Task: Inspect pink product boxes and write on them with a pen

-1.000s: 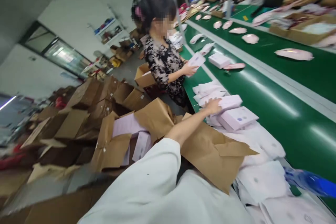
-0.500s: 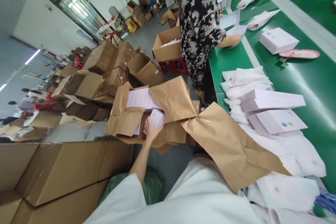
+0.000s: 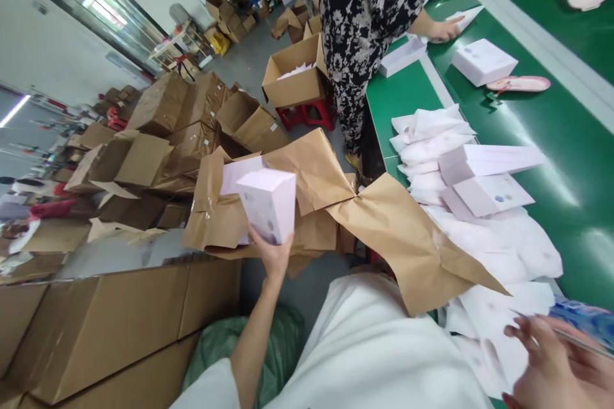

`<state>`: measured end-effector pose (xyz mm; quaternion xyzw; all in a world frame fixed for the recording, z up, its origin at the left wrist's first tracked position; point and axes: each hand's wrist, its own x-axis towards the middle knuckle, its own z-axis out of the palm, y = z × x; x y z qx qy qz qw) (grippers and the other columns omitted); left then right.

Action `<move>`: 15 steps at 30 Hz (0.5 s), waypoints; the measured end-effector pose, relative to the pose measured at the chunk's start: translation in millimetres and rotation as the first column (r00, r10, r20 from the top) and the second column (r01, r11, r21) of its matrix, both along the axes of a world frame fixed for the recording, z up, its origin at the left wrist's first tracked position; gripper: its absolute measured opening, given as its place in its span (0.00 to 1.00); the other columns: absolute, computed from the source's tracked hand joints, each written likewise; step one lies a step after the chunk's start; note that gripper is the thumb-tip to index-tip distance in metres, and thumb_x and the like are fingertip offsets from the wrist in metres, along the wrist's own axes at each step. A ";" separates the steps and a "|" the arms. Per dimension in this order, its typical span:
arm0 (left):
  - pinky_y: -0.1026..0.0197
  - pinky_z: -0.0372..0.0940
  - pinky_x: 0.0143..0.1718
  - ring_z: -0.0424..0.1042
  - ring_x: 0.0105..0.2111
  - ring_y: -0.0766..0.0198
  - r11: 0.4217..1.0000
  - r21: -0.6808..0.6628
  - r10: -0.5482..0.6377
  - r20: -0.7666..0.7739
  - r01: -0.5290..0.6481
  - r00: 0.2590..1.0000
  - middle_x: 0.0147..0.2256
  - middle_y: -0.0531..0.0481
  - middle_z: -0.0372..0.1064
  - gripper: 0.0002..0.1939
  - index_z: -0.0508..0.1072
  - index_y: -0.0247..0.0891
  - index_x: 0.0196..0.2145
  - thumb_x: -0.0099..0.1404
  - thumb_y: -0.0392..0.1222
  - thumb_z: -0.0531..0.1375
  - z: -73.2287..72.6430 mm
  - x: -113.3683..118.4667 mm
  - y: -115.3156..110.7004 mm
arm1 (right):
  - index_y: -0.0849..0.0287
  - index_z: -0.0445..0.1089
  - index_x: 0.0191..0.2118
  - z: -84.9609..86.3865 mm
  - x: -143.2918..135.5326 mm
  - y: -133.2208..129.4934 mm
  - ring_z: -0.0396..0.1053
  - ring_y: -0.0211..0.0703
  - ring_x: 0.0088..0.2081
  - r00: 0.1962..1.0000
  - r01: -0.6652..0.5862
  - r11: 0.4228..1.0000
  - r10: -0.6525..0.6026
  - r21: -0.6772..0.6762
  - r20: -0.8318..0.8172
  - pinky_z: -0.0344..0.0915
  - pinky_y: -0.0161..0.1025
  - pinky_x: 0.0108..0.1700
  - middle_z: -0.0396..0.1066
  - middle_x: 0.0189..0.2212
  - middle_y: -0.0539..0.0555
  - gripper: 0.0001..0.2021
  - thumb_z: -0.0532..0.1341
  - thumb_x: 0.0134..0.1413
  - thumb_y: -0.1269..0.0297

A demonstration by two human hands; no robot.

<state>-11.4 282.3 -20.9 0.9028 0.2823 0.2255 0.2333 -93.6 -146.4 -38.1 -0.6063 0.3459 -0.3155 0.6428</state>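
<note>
Packing floor, cartons beside a green table: box now lifted out of the carton.

Left fingers (image 3: pixel 283 244) closed under a pale lilac box (image 3: pixel 268 211), half a second ago down inside the paper-lined carton (image 3: pixel 215 223), now raised clear above it. Small, clean-edged, dots printed on one face. Right hand (image 3: pixel 551 364) loosely open over white sheets (image 3: pixel 480 313), holding nothing.

Four white boxes (image 3: pixel 269 204), two hands (image 3: pixel 273 254), one red stool (image 3: pixel 307 114).
</note>
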 end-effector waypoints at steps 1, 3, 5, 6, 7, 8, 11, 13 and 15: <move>0.34 0.55 0.76 0.52 0.77 0.31 0.995 0.024 -0.097 0.059 0.096 0.994 0.75 0.24 0.49 0.67 0.39 0.39 0.79 0.57 0.47 0.76 12.1 4.4 -25.0 | 0.54 0.82 0.26 8.3 2.3 5.8 0.68 0.46 0.16 1.000 -0.006 0.999 0.006 -0.045 -0.001 0.62 0.46 0.16 0.73 0.19 0.54 0.14 0.84 0.41 0.55; 0.36 0.61 0.73 0.59 0.73 0.33 0.946 0.095 -0.317 0.064 0.311 0.946 0.72 0.29 0.57 0.66 0.43 0.42 0.80 0.55 0.45 0.77 38.3 15.4 -78.7 | 0.57 0.83 0.30 35.8 6.1 20.5 0.72 0.46 0.19 0.996 -0.063 0.982 0.074 -0.177 0.051 0.68 0.43 0.19 0.76 0.22 0.53 0.11 0.82 0.48 0.58; 0.36 0.63 0.71 0.64 0.69 0.35 0.821 0.155 -0.558 0.015 0.549 0.830 0.69 0.32 0.62 0.64 0.46 0.43 0.80 0.55 0.41 0.76 63.4 23.7 -129.4 | 0.59 0.84 0.36 69.0 9.5 37.0 0.75 0.45 0.22 0.968 -0.050 0.946 0.125 -0.320 0.217 0.70 0.41 0.21 0.79 0.26 0.52 0.05 0.77 0.57 0.65; 0.36 0.63 0.70 0.65 0.67 0.36 0.749 0.181 -0.647 -0.012 0.638 0.763 0.67 0.33 0.64 0.61 0.49 0.44 0.80 0.56 0.40 0.75 74.0 25.2 -151.2 | 0.59 0.84 0.39 83.9 11.2 44.8 0.77 0.45 0.25 0.940 -0.046 0.917 0.175 -0.397 0.294 0.72 0.41 0.24 0.80 0.28 0.52 0.04 0.75 0.58 0.69; 0.35 0.63 0.69 0.67 0.65 0.36 0.679 0.198 -0.716 -0.036 0.707 0.697 0.66 0.33 0.66 0.59 0.50 0.44 0.79 0.57 0.39 0.74 82.8 24.8 -170.0 | 0.60 0.84 0.42 96.0 12.8 51.5 0.79 0.46 0.28 0.914 -0.062 0.883 0.237 -0.465 0.329 0.74 0.41 0.27 0.81 0.30 0.53 0.06 0.73 0.59 0.72; 0.35 0.63 0.67 0.68 0.64 0.36 0.618 0.206 -0.767 -0.054 0.758 0.640 0.65 0.33 0.67 0.58 0.52 0.44 0.79 0.57 0.39 0.74 89.8 22.7 -185.6 | 0.60 0.84 0.44 104.4 14.1 56.7 0.80 0.47 0.31 0.896 -0.068 0.857 0.278 -0.511 0.346 0.76 0.42 0.29 0.82 0.32 0.53 0.08 0.72 0.60 0.75; 0.36 0.64 0.64 0.69 0.61 0.37 0.495 0.175 -0.855 -0.076 0.851 0.513 0.63 0.33 0.68 0.56 0.53 0.42 0.78 0.58 0.42 0.73 101.7 11.3 -215.9 | 0.59 0.81 0.48 109.0 15.3 62.8 0.81 0.46 0.35 0.906 -0.020 0.842 0.243 -0.540 0.346 0.77 0.42 0.32 0.81 0.36 0.54 0.11 0.69 0.62 0.79; 0.37 0.65 0.63 0.68 0.60 0.37 0.438 0.149 -0.888 -0.086 0.887 0.453 0.63 0.33 0.67 0.56 0.54 0.41 0.77 0.57 0.43 0.74 106.5 4.2 -227.0 | 0.59 0.79 0.48 101.9 12.1 60.6 0.79 0.44 0.34 0.922 0.039 0.840 0.179 -0.541 0.344 0.76 0.41 0.32 0.79 0.36 0.52 0.11 0.68 0.64 0.78; 0.37 0.64 0.63 0.68 0.60 0.37 0.388 0.147 -0.909 -0.102 0.910 0.404 0.63 0.33 0.67 0.57 0.53 0.40 0.77 0.56 0.41 0.74 111.6 -0.3 -234.8 | 0.58 0.78 0.47 94.3 6.1 56.6 0.78 0.44 0.33 0.931 0.055 0.806 0.173 -0.590 0.322 0.76 0.41 0.33 0.79 0.36 0.52 0.09 0.67 0.65 0.78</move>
